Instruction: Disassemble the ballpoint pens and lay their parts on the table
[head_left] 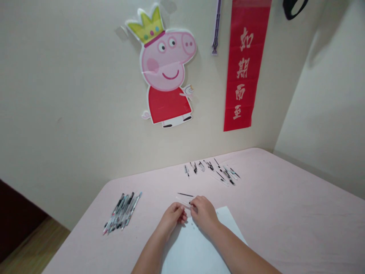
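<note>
Both my hands meet at the far edge of a white sheet of paper (199, 243) on the pink table (285, 213). My left hand (172, 217) is closed in a pinch, fingertips against those of my right hand (203, 213), which is also closed. Between them they hold a small clear pen part (186, 204), too small to make out fully. A thin black refill (185, 195) lies just beyond the fingers with a clear pen barrel (182, 199) beside it.
A bundle of several assembled pens (122, 213) lies to the left. Several loose pen parts (213, 171) are spread farther back. A cartoon pig cutout (167, 72) and a red banner (245, 64) hang on the wall. The table's left edge drops to a wooden floor (31, 247).
</note>
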The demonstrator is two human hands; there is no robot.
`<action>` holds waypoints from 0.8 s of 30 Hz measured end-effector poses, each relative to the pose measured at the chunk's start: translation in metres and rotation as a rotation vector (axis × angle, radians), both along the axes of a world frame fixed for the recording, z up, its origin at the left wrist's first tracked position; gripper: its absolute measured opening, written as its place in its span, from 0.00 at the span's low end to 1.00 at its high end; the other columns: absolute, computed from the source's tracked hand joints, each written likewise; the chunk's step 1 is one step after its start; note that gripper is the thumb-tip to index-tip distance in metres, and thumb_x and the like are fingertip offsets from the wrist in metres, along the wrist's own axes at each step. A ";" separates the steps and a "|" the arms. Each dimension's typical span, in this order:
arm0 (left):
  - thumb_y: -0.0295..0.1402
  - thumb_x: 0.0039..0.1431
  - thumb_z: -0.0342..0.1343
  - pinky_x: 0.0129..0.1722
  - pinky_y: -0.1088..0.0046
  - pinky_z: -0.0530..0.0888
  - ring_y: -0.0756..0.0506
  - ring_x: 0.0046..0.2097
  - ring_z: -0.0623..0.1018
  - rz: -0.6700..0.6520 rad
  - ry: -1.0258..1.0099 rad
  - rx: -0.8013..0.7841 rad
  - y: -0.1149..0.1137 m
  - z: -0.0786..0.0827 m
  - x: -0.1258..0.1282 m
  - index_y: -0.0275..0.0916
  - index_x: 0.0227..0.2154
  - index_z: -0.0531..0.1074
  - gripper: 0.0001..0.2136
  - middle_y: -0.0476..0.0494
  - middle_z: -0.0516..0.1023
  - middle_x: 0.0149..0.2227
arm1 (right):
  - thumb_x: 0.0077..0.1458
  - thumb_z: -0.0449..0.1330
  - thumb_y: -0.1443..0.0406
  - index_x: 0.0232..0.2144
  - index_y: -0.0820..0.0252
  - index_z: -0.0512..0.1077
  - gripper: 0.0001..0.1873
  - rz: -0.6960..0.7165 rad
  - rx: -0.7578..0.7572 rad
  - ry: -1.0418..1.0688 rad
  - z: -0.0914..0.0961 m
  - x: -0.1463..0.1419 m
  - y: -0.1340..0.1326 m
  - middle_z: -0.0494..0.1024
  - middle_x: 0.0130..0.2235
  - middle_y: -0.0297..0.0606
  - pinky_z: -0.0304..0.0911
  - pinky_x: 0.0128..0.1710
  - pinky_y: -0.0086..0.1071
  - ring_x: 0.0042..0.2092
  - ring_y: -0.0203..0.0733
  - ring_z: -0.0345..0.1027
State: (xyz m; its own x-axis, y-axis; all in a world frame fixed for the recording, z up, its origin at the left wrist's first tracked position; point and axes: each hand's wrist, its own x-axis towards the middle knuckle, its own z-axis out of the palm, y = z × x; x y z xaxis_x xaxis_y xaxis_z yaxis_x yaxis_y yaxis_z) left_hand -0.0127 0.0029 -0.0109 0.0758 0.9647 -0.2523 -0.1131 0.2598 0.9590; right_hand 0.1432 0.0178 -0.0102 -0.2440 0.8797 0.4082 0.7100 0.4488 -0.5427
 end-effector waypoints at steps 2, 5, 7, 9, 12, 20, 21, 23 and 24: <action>0.44 0.47 0.61 0.20 0.78 0.65 0.52 0.20 0.71 -0.036 0.031 0.023 -0.001 -0.001 0.001 0.36 0.24 0.66 0.15 0.49 0.72 0.20 | 0.46 0.55 0.75 0.26 0.57 0.73 0.10 0.002 0.005 -0.051 -0.002 0.002 0.000 0.74 0.31 0.40 0.59 0.37 0.35 0.37 0.45 0.65; 0.42 0.49 0.59 0.20 0.77 0.63 0.52 0.19 0.69 -0.050 0.119 0.096 -0.005 -0.004 0.004 0.38 0.22 0.65 0.13 0.50 0.71 0.19 | 0.47 0.55 0.74 0.25 0.56 0.73 0.10 -0.022 0.013 -0.091 -0.004 0.004 0.000 0.74 0.31 0.41 0.60 0.38 0.36 0.38 0.47 0.65; 0.39 0.50 0.57 0.21 0.77 0.62 0.52 0.19 0.67 -0.048 0.212 0.167 -0.009 -0.007 0.006 0.38 0.22 0.65 0.11 0.52 0.69 0.17 | 0.47 0.56 0.73 0.27 0.57 0.73 0.09 -0.052 0.014 -0.097 -0.003 0.005 -0.001 0.74 0.32 0.42 0.60 0.39 0.38 0.39 0.48 0.65; 0.35 0.51 0.55 0.23 0.76 0.61 0.52 0.20 0.66 -0.051 0.318 0.244 -0.013 -0.011 0.008 0.39 0.22 0.65 0.08 0.53 0.68 0.17 | 0.47 0.58 0.72 0.32 0.58 0.73 0.09 -0.062 0.013 -0.093 0.001 0.006 0.000 0.75 0.36 0.43 0.61 0.42 0.39 0.42 0.49 0.65; 0.33 0.52 0.53 0.25 0.75 0.60 0.51 0.22 0.65 -0.054 0.430 0.329 -0.017 -0.013 0.007 0.39 0.23 0.66 0.06 0.54 0.67 0.18 | 0.47 0.61 0.66 0.45 0.60 0.71 0.20 0.026 0.013 -0.087 0.006 0.010 0.008 0.73 0.48 0.47 0.57 0.52 0.43 0.51 0.52 0.63; 0.34 0.49 0.56 0.27 0.75 0.60 0.50 0.25 0.65 -0.046 0.423 0.299 -0.021 -0.005 0.006 0.40 0.21 0.67 0.06 0.53 0.66 0.19 | 0.53 0.58 0.61 0.55 0.54 0.65 0.26 0.416 -0.113 -0.087 -0.004 0.022 0.042 0.58 0.62 0.42 0.47 0.62 0.43 0.63 0.46 0.51; 0.34 0.49 0.56 0.27 0.75 0.60 0.50 0.25 0.65 -0.049 0.429 0.297 -0.021 -0.004 0.006 0.40 0.21 0.67 0.06 0.53 0.66 0.19 | 0.54 0.57 0.63 0.55 0.54 0.65 0.25 0.437 -0.116 -0.069 -0.005 0.020 0.044 0.59 0.62 0.41 0.48 0.61 0.42 0.62 0.44 0.52; 0.34 0.50 0.54 0.27 0.74 0.60 0.50 0.25 0.65 -0.058 0.448 0.307 -0.020 -0.004 0.005 0.40 0.22 0.67 0.06 0.53 0.66 0.19 | 0.55 0.54 0.68 0.56 0.53 0.64 0.25 0.476 -0.108 -0.028 -0.006 0.016 0.045 0.61 0.61 0.40 0.49 0.61 0.41 0.62 0.42 0.54; 0.33 0.51 0.53 0.27 0.74 0.60 0.50 0.25 0.65 -0.065 0.462 0.316 -0.020 -0.004 0.005 0.40 0.22 0.66 0.05 0.53 0.66 0.20 | 0.55 0.53 0.70 0.56 0.53 0.64 0.25 0.490 -0.100 -0.010 -0.005 0.012 0.045 0.62 0.60 0.39 0.50 0.61 0.40 0.61 0.41 0.55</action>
State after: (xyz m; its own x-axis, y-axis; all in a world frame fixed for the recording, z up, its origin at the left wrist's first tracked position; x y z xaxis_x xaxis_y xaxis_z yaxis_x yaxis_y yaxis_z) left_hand -0.0074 -0.0171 -0.0145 0.0877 0.9958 0.0268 0.3435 -0.0555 0.9375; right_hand 0.1557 0.0633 -0.0156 -0.6420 0.6953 0.3230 0.4338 0.6768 -0.5947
